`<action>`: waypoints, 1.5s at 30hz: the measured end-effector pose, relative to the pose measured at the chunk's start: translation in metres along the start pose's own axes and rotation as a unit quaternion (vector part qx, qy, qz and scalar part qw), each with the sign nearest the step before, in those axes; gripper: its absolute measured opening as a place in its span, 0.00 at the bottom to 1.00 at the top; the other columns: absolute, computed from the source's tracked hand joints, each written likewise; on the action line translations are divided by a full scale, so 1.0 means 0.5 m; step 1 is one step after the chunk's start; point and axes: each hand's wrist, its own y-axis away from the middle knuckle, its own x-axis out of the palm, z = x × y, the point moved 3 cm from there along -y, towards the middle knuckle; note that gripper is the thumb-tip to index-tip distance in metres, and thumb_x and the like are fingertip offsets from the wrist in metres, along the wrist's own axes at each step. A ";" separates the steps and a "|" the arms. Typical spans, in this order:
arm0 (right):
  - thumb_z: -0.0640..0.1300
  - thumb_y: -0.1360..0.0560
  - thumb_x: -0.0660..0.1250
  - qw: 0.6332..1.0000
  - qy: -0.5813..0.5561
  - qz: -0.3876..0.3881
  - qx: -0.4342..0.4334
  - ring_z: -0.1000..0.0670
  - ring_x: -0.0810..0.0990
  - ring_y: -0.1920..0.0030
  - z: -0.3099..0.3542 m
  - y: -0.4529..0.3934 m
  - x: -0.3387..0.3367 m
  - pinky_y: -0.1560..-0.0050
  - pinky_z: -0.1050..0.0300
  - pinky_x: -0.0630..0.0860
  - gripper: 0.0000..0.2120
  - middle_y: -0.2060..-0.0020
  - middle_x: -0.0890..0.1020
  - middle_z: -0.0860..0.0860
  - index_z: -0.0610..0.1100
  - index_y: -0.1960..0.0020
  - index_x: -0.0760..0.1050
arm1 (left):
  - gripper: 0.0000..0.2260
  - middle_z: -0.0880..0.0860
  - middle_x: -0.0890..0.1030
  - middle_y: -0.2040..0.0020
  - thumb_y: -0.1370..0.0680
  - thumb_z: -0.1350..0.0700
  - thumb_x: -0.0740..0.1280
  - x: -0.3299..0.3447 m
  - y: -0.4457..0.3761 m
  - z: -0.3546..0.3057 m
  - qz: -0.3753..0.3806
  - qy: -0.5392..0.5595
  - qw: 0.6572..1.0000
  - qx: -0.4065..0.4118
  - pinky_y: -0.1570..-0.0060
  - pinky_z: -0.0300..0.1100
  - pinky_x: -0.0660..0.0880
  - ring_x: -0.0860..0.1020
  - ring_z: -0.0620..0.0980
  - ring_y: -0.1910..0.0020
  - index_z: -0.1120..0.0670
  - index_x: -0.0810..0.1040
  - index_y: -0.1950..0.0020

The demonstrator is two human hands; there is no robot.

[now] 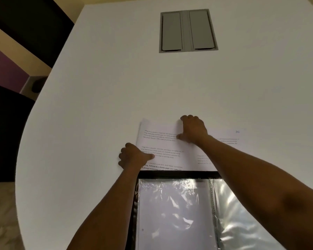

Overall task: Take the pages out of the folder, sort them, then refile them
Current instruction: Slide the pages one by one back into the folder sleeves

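Pages point(163, 141) lie on the white table point(98, 87), just past the far edge of the open folder point(179, 175) that sits at the table's near edge. Left hand point(134, 156) is at the left edge of the stack — fingers curled, thumb pressed on top of the sheet, so it pinches the stack's edge. Right hand point(193, 129) is at the top sheet's far right corner, fingers hooked over the far edge, thumb on the printed face — gripping it. Count: at least three printed sheets fanned under the hands, plus one more sheet point(231, 139) just right of them; exact total I can't tell. One folder, two clear sleeves showing point(173, 213). One grey hatch with two flaps point(187, 31) near the table's far edge.
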 end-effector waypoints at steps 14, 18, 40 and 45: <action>0.47 0.30 0.74 0.960 -0.264 -0.094 0.025 0.44 0.77 0.46 0.007 -0.007 -0.106 0.47 0.52 0.73 0.22 0.47 0.80 0.46 0.44 0.40 0.73 | 0.03 0.51 0.81 0.54 0.21 0.56 0.67 -0.149 0.038 -0.016 -0.085 0.327 0.919 0.202 0.60 0.40 0.77 0.79 0.50 0.57 0.54 0.75 0.49; 0.42 0.28 0.73 0.860 -0.488 -0.149 0.014 0.51 0.76 0.61 0.014 0.062 -0.224 0.60 0.59 0.73 0.05 0.62 0.80 0.51 0.43 0.54 0.78 | 0.03 0.46 0.81 0.55 0.21 0.56 0.67 -0.239 0.113 -0.038 -0.119 0.393 0.875 0.257 0.60 0.35 0.76 0.79 0.42 0.59 0.52 0.76 0.48; 0.49 0.26 0.73 0.823 -0.507 -0.246 0.070 0.53 0.84 0.56 -0.291 0.623 -0.275 0.51 0.54 0.81 0.11 0.55 0.85 0.51 0.45 0.47 0.82 | 0.05 0.54 0.82 0.49 0.22 0.55 0.68 -0.058 0.506 -0.148 0.104 0.499 0.840 0.185 0.54 0.43 0.76 0.80 0.51 0.55 0.53 0.77 0.47; 0.47 0.26 0.73 0.789 -0.507 -0.297 0.179 0.45 0.82 0.50 -0.471 0.693 -0.228 0.46 0.52 0.78 0.17 0.48 0.84 0.44 0.40 0.41 0.81 | 0.09 0.51 0.82 0.46 0.23 0.54 0.67 0.110 0.533 -0.158 0.016 0.259 0.926 0.273 0.50 0.38 0.73 0.79 0.50 0.49 0.53 0.79 0.43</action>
